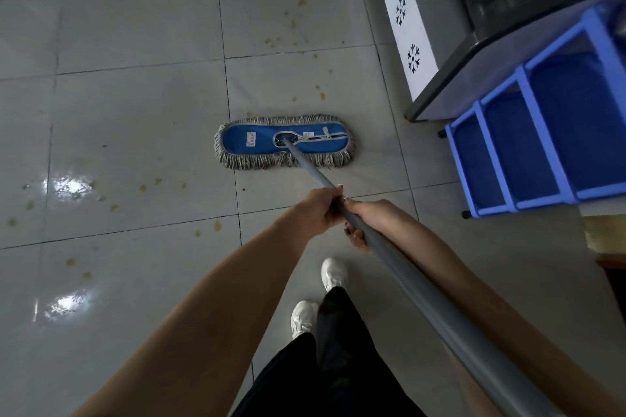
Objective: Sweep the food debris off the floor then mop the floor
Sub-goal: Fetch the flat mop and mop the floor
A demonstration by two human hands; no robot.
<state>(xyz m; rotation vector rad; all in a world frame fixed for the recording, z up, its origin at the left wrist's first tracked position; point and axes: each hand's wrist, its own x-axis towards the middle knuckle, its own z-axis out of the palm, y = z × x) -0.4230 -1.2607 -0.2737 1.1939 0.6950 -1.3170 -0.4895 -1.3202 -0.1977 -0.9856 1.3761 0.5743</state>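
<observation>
A flat mop with a blue head and grey fringe lies flat on the grey tiled floor ahead of me. Its grey metal handle slants back toward my lower right. My left hand grips the handle from the left, and my right hand grips it just behind, from the right. Yellowish food stains and crumbs dot the tiles to the left, and more of the same stains lie beyond the mop head.
A blue plastic rack stands at the right, beside a grey freezer cabinet with a white snowflake strip. Wet patches shine on the left tiles. My white shoes and black trousers are below the hands.
</observation>
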